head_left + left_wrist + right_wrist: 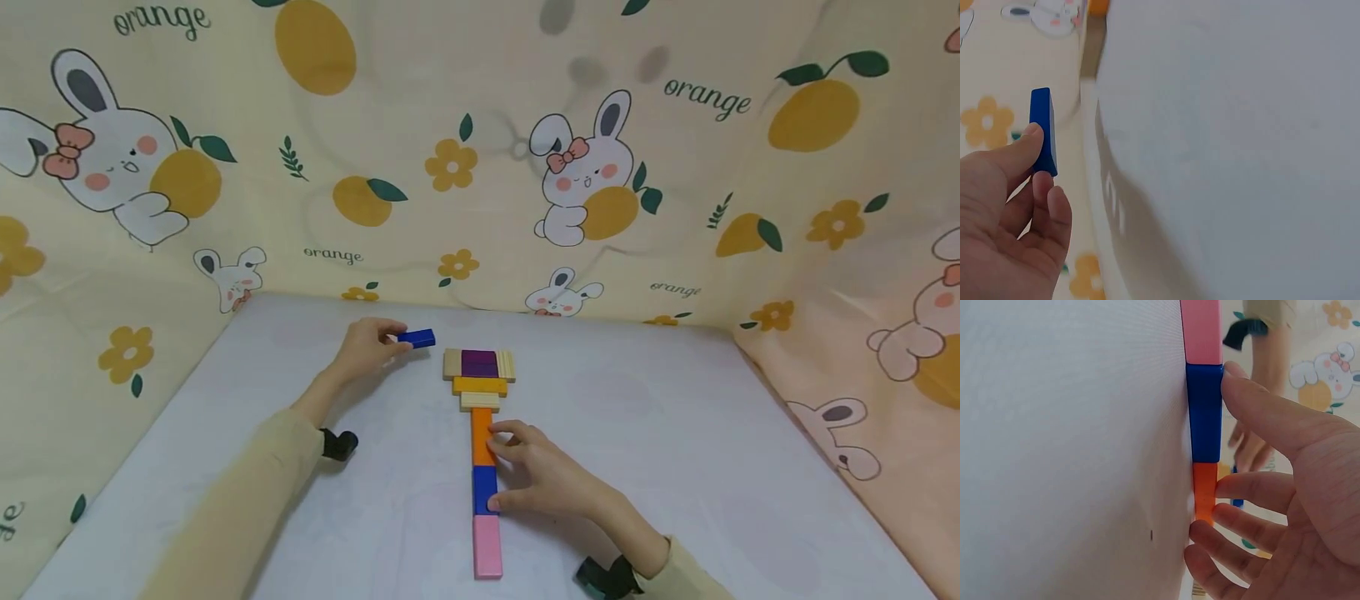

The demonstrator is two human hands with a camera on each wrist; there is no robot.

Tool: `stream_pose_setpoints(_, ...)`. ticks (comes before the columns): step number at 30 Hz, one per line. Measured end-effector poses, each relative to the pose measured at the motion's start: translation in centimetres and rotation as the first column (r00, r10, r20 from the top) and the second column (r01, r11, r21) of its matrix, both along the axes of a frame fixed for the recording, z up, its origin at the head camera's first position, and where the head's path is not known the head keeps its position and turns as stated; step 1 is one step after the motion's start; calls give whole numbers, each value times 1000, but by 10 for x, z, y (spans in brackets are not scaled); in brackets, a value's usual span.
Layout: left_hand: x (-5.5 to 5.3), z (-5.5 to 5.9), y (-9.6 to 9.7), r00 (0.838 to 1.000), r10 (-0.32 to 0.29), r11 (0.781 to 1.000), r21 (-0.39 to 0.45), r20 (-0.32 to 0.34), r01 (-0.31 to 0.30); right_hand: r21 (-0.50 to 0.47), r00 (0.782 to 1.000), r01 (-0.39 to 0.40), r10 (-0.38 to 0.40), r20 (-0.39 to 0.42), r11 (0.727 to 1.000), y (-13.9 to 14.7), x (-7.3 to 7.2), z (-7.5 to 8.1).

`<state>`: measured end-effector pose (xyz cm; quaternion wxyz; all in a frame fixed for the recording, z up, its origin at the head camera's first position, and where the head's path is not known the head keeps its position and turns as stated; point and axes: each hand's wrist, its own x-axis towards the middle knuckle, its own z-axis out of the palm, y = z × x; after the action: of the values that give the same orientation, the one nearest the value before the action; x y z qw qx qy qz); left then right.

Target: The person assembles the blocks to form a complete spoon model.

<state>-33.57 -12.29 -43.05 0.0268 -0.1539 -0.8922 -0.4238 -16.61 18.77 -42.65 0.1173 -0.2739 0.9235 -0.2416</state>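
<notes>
My left hand (367,346) pinches a blue block (422,338) between thumb and fingers, up and left of the row of blocks. In the left wrist view the thumb lies across the face of the same blue block (1041,128). With fingers spread, my right hand (551,471) rests along the row's right side. Its thumb tip touches another blue block (1205,412), and its fingertips are at an orange block (482,437). A pink block (487,546) forms the near end of the row.
Beyond the orange block lie pale wood pieces (479,402), a yellow block (480,386) and purple blocks (478,363) flanked by pale blocks (452,365). All lie on a white table (637,400). A cloth (495,75) printed with rabbits and oranges stands behind it.
</notes>
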Motion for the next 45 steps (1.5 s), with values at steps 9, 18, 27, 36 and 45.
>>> stream_pose_setpoints(9,-13,0,59,999,-4,1000,11,36,3,7,1000,-21,21,-8,1000,-3,-1,4)
stream_pose_setpoints(18,-21,-6,82,999,33,999,18,30,-33,8,1000,-22,22,-21,1000,-2,-1,4)
stream_pose_setpoints(27,-25,-11,87,999,34,997,72,33,-37,4,999,-27,27,-24,1000,-1,-1,1)
stream_pose_setpoints(36,-23,-15,96,993,111,984,136,47,-116,13,999,-22,22,-27,1000,-1,0,0)
stream_pose_setpoints(45,-22,-14,107,995,99,985,138,30,-102,18,999,-19,19,-31,1000,1,-1,-2)
